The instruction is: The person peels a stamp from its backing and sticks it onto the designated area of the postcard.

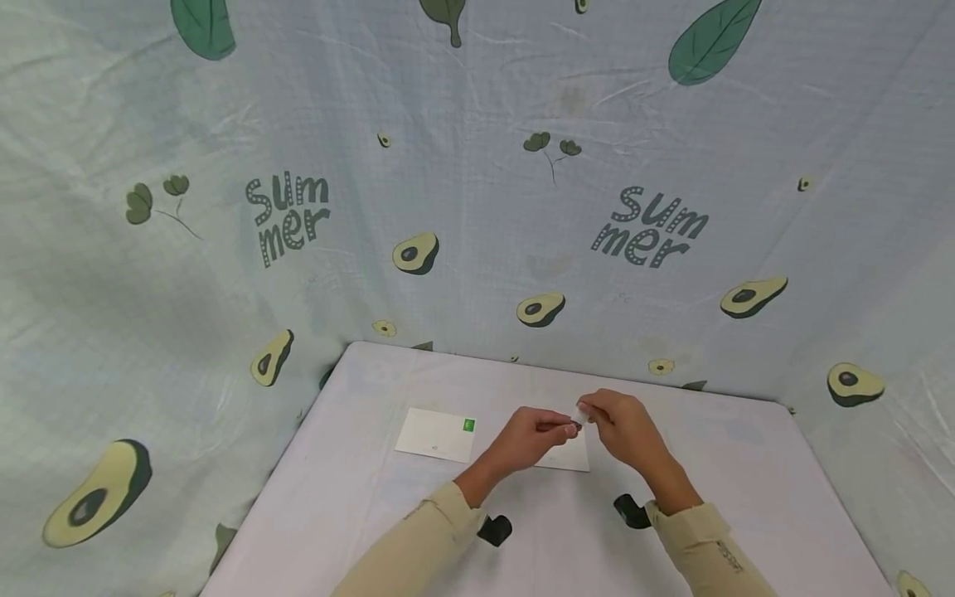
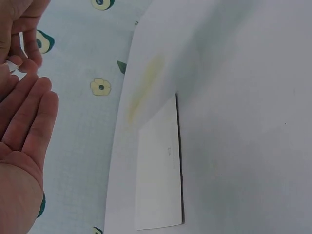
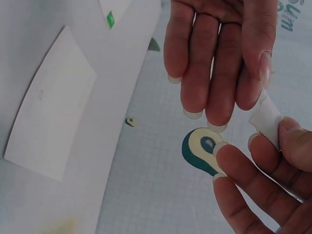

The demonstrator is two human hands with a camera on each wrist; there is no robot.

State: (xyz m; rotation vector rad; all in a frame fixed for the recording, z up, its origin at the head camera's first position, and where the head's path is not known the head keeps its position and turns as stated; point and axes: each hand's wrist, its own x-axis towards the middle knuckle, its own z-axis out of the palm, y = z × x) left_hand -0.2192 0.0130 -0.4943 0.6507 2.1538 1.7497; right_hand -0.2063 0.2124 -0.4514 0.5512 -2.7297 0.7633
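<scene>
Both hands meet over an envelope, pinching a small white paper slip (image 3: pixel 266 118) with a toothed edge. My left hand (image 1: pixel 528 439) grips one end between thumb and index finger, its other fingers stretched out. At the opposite end, the thumb and index finger of my right hand (image 1: pixel 621 427) hold the slip. Only its plain white side shows in the right wrist view; the fingers cover both ends. Below them lies a white envelope (image 1: pixel 569 456), partly hidden by the left hand in the head view.
A second white envelope (image 1: pixel 431 435) with a green stamp (image 1: pixel 468 424) in its corner lies to the left on the white table (image 1: pixel 552 531). Fabric printed with avocados (image 1: pixel 415 254) hangs behind the table and along its sides.
</scene>
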